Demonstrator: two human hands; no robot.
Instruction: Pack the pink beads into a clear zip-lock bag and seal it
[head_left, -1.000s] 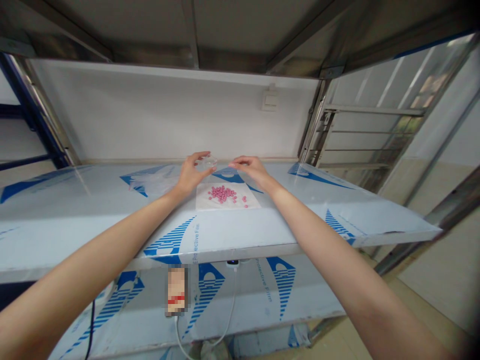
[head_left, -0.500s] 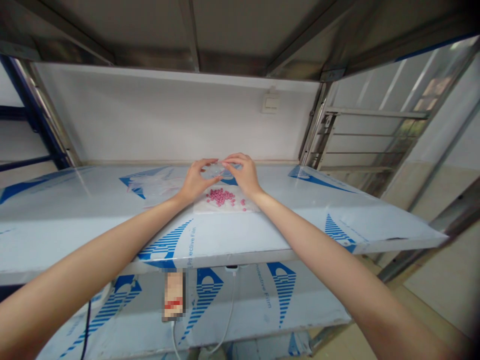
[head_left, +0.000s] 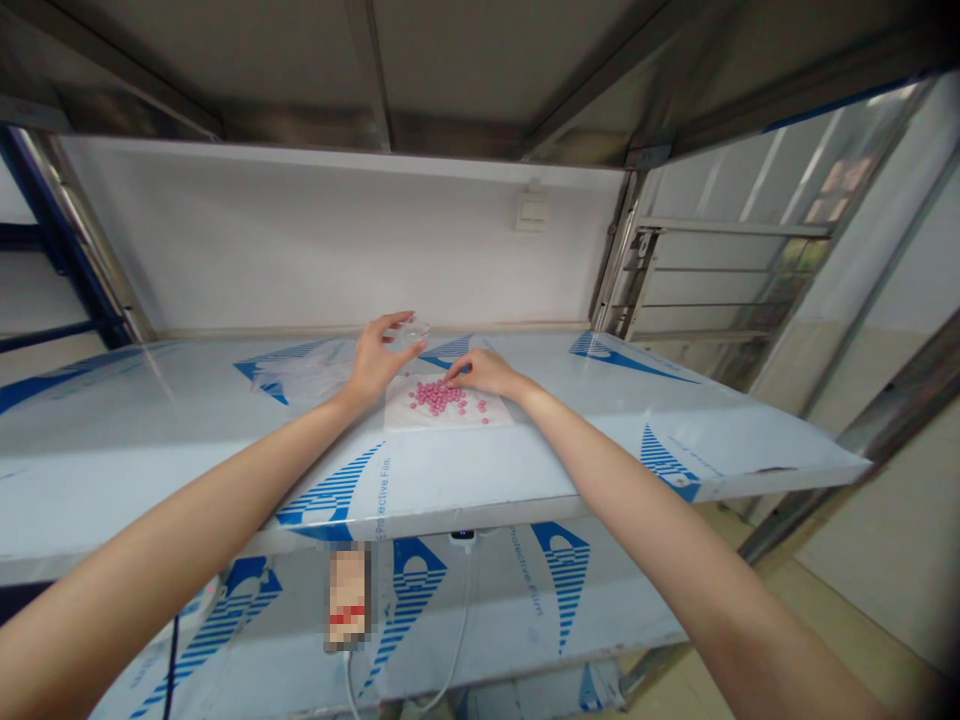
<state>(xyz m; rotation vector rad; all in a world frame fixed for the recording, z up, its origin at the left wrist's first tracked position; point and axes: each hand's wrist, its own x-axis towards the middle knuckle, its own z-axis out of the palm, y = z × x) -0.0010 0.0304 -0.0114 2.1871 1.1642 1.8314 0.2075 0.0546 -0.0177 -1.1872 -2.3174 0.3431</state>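
My left hand (head_left: 379, 357) is closed around a small clear round container (head_left: 411, 331), with the thumb at its near side and the fingers at its far side. It is tilted above the table. My right hand (head_left: 480, 370) reaches down to a pile of pink beads (head_left: 437, 396), its thumb and fingertips pinched together at the pile's upper edge. Whether a bead sits between them is too small to make out. The beads lie on a flat whitish sheet (head_left: 401, 415), and several have strayed to the right of the pile.
A crumpled clear plastic bag (head_left: 307, 372) lies left of my left hand. The film-covered tabletop (head_left: 225, 470) has a metal shelf (head_left: 450, 80) above it. On the lower shelf (head_left: 510, 620) stands a blurred phone-like object (head_left: 349, 595) with a white cable (head_left: 459, 630).
My right hand has left the clear container and come down toward me to the beads. My left hand still holds the container, now a little further left.
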